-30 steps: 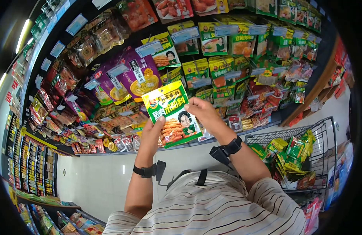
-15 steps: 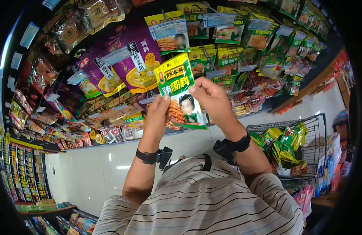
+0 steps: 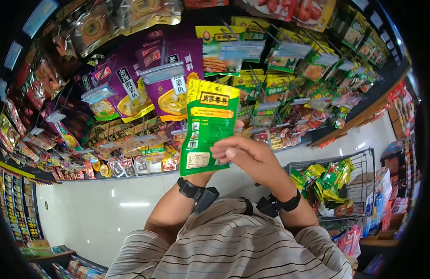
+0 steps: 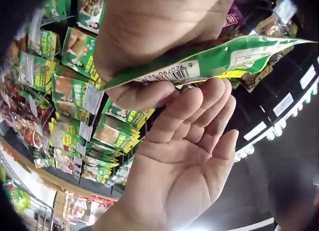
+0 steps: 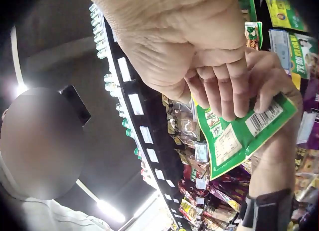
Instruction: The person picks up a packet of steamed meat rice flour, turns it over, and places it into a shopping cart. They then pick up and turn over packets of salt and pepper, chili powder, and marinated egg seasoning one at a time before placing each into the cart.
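A green and yellow seasoning packet stands upright before the chest in the head view, its printed back with a cooking panel and white label facing me. My left hand grips it from behind by its lower edge, thumb over the barcode side; the packet hides most of that hand in the head view. My right hand lies with extended fingers against the packet's lower right face. In the right wrist view, the fingertips touch the back beside the barcode.
Rows of hanging packets fill the shelf ahead, including purple pouches and green-yellow seasoning packets under price tags. A wire shopping cart with several similar packets stands at the right. Pale tiled floor lies below.
The packet has turned from its front, with the food picture, to its back. My right hand has gone from pinching its right edge to resting extended fingers on it; the view has shifted closer to the shelf.
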{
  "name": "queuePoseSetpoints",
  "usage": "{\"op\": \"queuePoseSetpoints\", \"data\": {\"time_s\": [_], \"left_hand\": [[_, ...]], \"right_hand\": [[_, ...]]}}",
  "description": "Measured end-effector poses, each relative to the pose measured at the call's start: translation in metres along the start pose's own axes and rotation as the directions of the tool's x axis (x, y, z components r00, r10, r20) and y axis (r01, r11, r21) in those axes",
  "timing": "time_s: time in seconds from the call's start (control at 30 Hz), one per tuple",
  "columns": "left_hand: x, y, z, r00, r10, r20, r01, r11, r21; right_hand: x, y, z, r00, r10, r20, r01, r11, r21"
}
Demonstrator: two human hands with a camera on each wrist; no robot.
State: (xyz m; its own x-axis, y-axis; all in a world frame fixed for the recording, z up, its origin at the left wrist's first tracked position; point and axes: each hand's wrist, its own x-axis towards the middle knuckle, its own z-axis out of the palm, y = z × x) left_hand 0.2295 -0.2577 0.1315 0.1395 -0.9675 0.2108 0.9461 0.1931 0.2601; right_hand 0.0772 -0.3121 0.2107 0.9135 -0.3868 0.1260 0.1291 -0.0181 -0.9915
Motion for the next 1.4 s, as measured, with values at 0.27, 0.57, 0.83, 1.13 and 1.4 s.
{"op": "queuePoseSetpoints", "data": {"time_s": [0.27,0.57,0.83,1.13,1.4], "left_hand": [[0.004,0.008,-0.014,0.961,-0.173,0.215,0.214,0.959,-0.186],[-0.001,0.01,-0.005,0.965,-0.169,0.198,0.203,0.965,-0.166],[-0.007,0.014,0.0,0.953,-0.226,0.201,0.264,0.946,-0.19],[-0.01,0.019,-0.014,0.95,-0.26,0.173,0.29,0.939,-0.184],[-0.012,0.026,-0.015,0.95,-0.266,0.167,0.289,0.947,-0.139]], "right_hand": [[0.001,0.004,0.019,0.996,0.061,-0.071,-0.069,0.991,-0.116],[-0.005,0.006,0.037,0.984,0.098,-0.15,-0.114,0.988,-0.101],[-0.008,0.007,0.045,0.981,0.091,-0.169,-0.112,0.987,-0.117],[-0.007,0.019,0.054,0.984,0.069,-0.166,-0.08,0.995,-0.062],[-0.006,0.021,0.052,0.987,0.089,-0.136,-0.095,0.995,-0.04]]}}
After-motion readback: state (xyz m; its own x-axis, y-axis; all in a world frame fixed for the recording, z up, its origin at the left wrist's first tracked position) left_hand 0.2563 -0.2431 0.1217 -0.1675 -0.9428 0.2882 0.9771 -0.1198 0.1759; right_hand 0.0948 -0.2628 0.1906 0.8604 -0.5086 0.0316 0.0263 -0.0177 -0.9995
